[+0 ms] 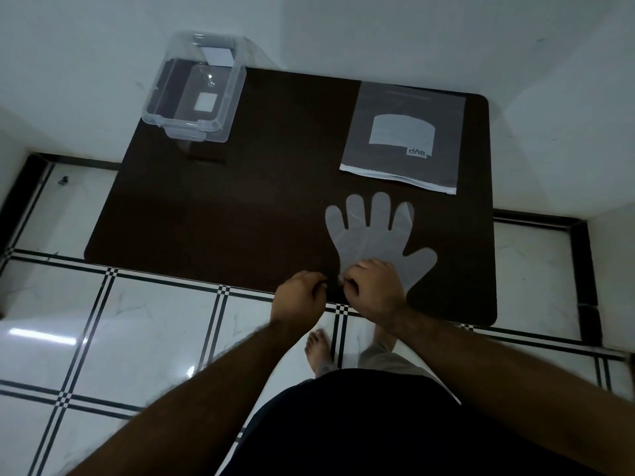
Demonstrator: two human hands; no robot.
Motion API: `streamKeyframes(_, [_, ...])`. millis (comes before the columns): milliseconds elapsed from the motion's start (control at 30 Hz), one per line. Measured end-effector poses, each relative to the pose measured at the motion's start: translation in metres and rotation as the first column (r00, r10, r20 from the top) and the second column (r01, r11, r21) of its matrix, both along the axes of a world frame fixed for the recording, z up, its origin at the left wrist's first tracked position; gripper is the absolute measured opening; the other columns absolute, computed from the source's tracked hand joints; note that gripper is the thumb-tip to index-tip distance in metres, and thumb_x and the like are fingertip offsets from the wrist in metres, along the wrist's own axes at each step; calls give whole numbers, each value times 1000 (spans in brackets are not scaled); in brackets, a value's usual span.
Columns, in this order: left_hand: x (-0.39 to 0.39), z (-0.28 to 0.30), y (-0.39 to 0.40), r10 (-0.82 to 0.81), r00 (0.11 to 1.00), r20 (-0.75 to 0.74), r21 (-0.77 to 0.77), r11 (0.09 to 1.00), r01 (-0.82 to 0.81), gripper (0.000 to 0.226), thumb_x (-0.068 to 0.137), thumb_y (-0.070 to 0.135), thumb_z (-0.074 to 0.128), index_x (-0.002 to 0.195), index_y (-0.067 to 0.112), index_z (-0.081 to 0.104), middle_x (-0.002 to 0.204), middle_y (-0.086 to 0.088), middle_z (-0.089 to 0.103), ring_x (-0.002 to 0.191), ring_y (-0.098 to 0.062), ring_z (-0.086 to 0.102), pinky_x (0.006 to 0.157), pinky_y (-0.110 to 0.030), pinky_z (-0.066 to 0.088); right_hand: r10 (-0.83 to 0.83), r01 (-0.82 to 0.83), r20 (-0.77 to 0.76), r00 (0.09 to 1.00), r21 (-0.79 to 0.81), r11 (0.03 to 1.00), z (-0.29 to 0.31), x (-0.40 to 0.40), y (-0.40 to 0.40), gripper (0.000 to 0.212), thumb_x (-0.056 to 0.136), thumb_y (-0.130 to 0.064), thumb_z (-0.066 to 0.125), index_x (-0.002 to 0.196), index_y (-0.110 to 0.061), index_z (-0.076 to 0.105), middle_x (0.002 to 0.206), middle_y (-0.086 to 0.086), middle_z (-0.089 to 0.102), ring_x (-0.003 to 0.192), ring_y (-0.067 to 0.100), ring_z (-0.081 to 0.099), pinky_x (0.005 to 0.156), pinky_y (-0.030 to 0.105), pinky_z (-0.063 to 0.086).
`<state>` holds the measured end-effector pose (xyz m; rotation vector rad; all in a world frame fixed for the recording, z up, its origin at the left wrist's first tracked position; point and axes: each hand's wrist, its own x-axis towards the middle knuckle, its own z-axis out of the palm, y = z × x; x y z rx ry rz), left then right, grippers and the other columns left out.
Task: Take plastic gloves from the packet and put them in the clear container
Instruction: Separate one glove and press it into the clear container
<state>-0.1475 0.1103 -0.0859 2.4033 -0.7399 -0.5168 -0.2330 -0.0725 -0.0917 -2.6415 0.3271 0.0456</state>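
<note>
A translucent plastic glove (369, 231) lies flat on the dark table (240, 218), fingers pointing away from me. Both hands meet at its cuff near the table's front edge. My right hand (376, 286) rests on the cuff and pinches its edge. My left hand (300, 293) is closed beside it, fingertips at the same edge. The grey glove packet (405, 135) lies flat at the back right, its open white end facing me. The clear container (196, 91) stands open at the back left corner with a clear item inside.
White walls close in behind and to both sides of the table. A white tiled floor (137, 321) with black lines lies below, and my bare feet (319, 352) stand just before the table's front edge.
</note>
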Motion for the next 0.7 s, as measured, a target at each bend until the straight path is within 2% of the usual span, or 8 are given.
streamKeyframes(133, [1, 4, -12, 44, 991, -130, -14, 999, -46, 23, 103, 21, 65, 123, 18, 78, 112, 2, 77, 98, -12, 69, 84, -24, 50, -90, 90, 0, 996, 96, 991, 0, -2, -5, 8, 97, -28, 68, 96, -22, 73, 91, -4, 69, 87, 14, 62, 85, 34, 52])
streamKeyframes(267, [1, 3, -25, 168, 922, -348, -47, 979, -197, 21, 99, 19, 73, 119, 21, 79, 109, 6, 79, 93, -5, 72, 87, -29, 63, -195, 195, -23, 981, 235, 952, 0, -4, -7, 6, 97, -21, 72, 98, -15, 74, 94, 1, 71, 88, 16, 65, 84, 32, 56])
streamKeyframes(333, [1, 4, -30, 212, 902, -376, -38, 969, -243, 19, 97, 19, 76, 116, 21, 79, 107, 5, 79, 91, -4, 72, 84, -29, 64, -220, 222, -40, 975, 252, 942, 1, -4, -9, 4, 97, -18, 72, 97, -15, 73, 93, 2, 70, 87, 16, 65, 83, 31, 55])
streamKeyframes(400, [1, 5, -34, 140, 955, -260, -25, 988, -151, 17, 98, 18, 73, 115, 21, 78, 106, 9, 76, 92, -3, 69, 83, -24, 59, -230, 235, -50, 972, 277, 932, 3, -5, -10, 3, 98, -17, 71, 97, -15, 72, 92, 0, 68, 85, 14, 63, 80, 28, 53])
streamKeyframes(500, [-1, 8, -38, -102, 994, -45, 13, 995, 103, 19, 103, 18, 63, 115, 20, 77, 109, 5, 72, 96, -10, 65, 85, -28, 55, -240, 257, -94, 966, 324, 910, 6, -6, -10, 2, 99, -17, 71, 100, -15, 70, 93, -3, 66, 85, 12, 62, 76, 21, 48])
streamKeyframes(600, [-1, 6, -40, -336, 936, 101, 106, 939, 326, 22, 105, 21, 57, 117, 21, 75, 113, 2, 70, 103, -16, 61, 89, -35, 55, -263, 297, -141, 954, 368, 881, 6, -8, -9, 9, 100, -18, 70, 108, -14, 72, 100, 1, 70, 91, 14, 66, 82, 25, 54])
streamKeyframes(700, [-1, 4, -43, -477, 859, 188, 180, 876, 447, 22, 102, 21, 60, 117, 19, 75, 117, -1, 72, 109, -21, 62, 97, -41, 53, -324, 359, -155, 933, 422, 832, 7, -8, -9, 8, 101, -18, 69, 108, -14, 70, 101, 1, 70, 92, 14, 67, 83, 27, 56])
